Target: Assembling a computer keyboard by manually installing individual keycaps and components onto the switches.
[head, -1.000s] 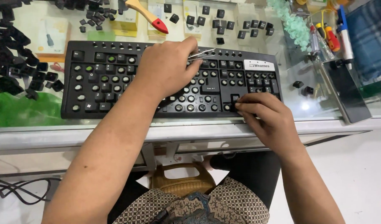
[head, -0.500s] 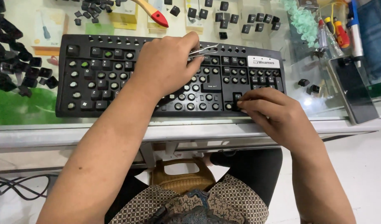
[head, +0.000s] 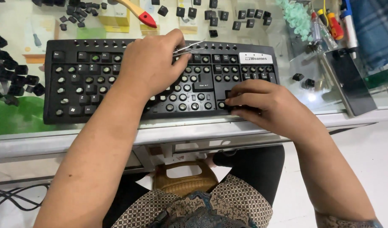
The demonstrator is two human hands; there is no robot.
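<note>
Head view: keyboard under both hands, tweezers in left hand.

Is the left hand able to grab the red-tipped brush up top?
Probably yes. The left hand rests on the keyboard just below the red-tipped brush, with nothing between them. But it holds tweezers, so its grip may be awkward.

Your left hand covers the middle of the black keyboard and all but the tips of the metal tweezers, your right hand hides the lower-right keys, and the frame's top edge crops the loose keycaps.
</note>
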